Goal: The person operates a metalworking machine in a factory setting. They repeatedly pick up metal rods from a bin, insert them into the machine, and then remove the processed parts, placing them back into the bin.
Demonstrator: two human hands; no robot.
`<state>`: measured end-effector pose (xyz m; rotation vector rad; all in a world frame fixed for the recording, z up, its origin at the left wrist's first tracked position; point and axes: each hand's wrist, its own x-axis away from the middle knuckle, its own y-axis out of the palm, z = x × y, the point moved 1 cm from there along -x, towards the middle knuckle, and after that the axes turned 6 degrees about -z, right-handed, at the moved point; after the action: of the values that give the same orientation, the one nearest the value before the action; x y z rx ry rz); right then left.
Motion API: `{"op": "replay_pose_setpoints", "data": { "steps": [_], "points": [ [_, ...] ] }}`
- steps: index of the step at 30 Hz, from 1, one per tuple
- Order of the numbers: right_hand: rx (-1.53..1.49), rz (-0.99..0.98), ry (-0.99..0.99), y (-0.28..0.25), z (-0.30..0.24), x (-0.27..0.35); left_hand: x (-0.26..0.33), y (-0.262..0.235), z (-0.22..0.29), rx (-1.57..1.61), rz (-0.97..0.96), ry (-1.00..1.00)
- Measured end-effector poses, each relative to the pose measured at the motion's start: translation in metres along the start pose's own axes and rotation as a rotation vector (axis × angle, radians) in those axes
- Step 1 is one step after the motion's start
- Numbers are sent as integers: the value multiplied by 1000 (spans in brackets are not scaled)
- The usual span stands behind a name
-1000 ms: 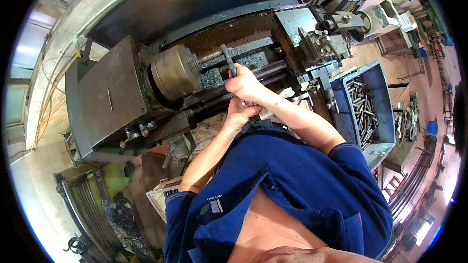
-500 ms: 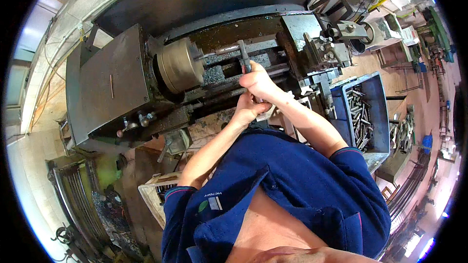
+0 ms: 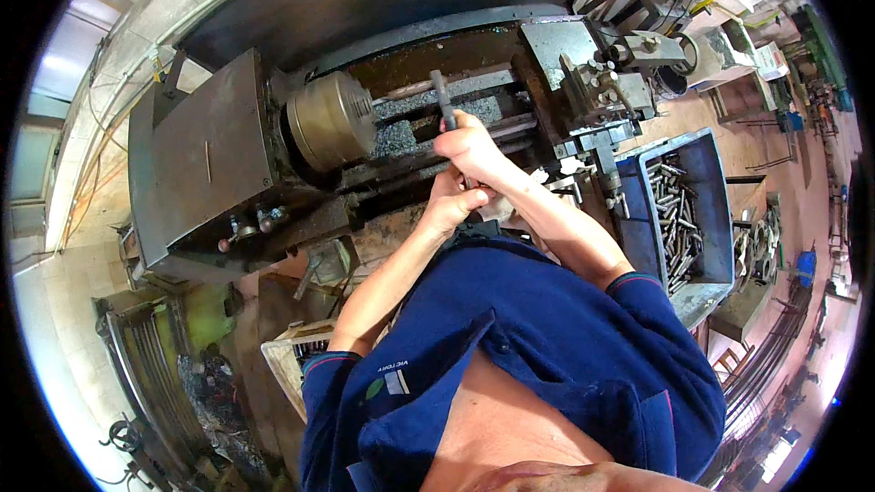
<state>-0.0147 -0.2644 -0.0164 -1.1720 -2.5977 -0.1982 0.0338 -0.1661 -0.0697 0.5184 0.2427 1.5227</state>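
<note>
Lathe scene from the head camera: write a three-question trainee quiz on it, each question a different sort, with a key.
1. True or false: the right hand grips a dark metal bar over the lathe bed.
2. Multiple choice: where does the blue bin of metal rods stand relative to the person? A) to the person's left B) to the person's right C) on top of the headstock
3. Fill in: the left hand sits just ____ the right hand in the picture, close to the person's body.

Key
1. True
2. B
3. below
</note>
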Motion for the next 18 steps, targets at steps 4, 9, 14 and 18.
{"op": "replay_pose_setpoints", "data": {
  "steps": [4, 9, 14, 18],
  "points": [
    [94, -33, -20, 9, -2, -5, 4, -1, 5, 50, 142, 31],
    [-134, 53, 74, -3, 1, 0, -2, 3, 2, -9, 24, 50],
    [54, -71, -63, 15, 2, -8, 12, -6, 10, -20, 110, 65],
    [-101, -34, -80, 5, 11, -9, 9, -3, 10, 48, -16, 44]
  ]
}}
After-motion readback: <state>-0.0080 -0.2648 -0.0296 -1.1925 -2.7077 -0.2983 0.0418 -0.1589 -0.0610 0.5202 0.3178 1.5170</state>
